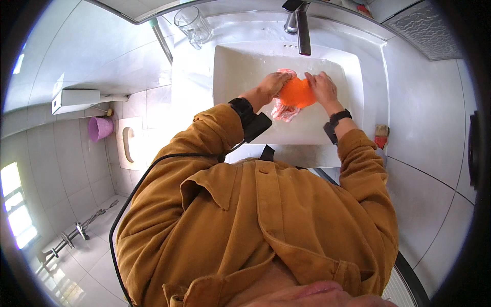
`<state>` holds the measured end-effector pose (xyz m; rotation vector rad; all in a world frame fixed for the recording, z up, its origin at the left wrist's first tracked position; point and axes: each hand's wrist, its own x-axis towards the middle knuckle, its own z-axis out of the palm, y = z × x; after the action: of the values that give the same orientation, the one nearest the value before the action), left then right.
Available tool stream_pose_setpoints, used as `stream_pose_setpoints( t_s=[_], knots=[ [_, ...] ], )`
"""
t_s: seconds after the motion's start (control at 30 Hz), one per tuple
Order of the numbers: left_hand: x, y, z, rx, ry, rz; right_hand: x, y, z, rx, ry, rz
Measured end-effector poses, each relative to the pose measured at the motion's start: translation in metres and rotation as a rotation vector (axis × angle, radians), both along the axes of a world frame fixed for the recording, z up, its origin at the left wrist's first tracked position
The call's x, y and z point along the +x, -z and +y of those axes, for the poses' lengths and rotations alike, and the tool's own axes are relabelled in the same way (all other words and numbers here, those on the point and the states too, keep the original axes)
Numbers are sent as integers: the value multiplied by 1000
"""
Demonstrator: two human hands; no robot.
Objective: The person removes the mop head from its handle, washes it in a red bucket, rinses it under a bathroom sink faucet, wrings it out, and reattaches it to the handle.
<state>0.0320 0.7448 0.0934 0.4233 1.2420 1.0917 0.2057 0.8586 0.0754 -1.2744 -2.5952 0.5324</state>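
Over the white washbasin (245, 126), my left hand (275, 84) grips the left edge of a bright orange piece (297, 93), whose material I cannot tell, along with a pink and white cloth (285, 112). The cloth shows above and below the orange piece, partly hidden behind it. My right hand (323, 87) holds the orange piece by its right edge, fingers bent at its upper corner. Cloudy water appears to stand in the basin. The metal faucet (303, 32) is above my hands at the basin's far side.
A clear glass mug (193, 27) stands on the far left of the counter. At the right edge lies a brush with a red handle (381, 136). Tiled wall (422, 115) rises at the right. A purple bucket (101, 129) and a squat toilet (128, 144) are off to the left.
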Motion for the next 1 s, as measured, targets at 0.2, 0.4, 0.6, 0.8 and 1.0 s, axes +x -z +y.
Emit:
stream_pose_setpoints(
  t_s=[0.2,0.4,0.6,0.8,1.0],
  knots=[
    [-25,41,-1,-327,-119,387,36,38,30,45,393,-127],
    [-17,108,-14,121,672,864,-21,48,-22,-286,-98,-27],
    [-54,105,-8,111,689,1148,-10,37,-14,-181,167,-216],
    [-20,38,3,-225,-136,125,-44,20,-39,-996,81,647],
    [-26,-8,9,-216,30,-278,-43,-62,-51,-939,-83,593]
  ],
)
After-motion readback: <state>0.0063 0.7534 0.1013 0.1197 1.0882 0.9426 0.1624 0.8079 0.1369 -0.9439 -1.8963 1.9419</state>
